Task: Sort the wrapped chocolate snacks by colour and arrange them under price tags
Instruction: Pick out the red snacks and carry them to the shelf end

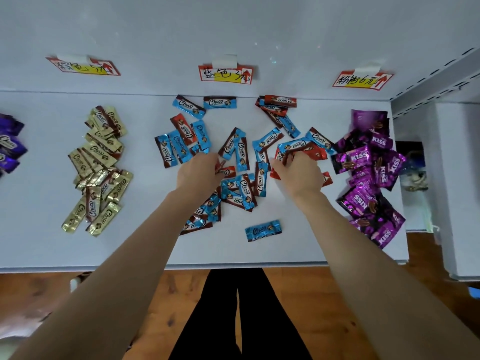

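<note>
A person stands at a white shelf, both arms reaching into a mixed heap of blue and red wrapped snacks lying under the middle tag. The right hand curls its fingers round a bunch of red snacks at the heap's right side, just beside the purple snacks piled under the right tag. The left hand sits knuckles-up on the heap's left part, fingers bent down among the wrappers; whether it holds one cannot be told. A small red stack lies against the back wall, between the middle and right tags. Gold snacks lie in a loose pile under the left tag, well apart from the heap. A lone blue snack lies nearer the front edge, between the two forearms. Violet snacks show at the far left edge.
</note>
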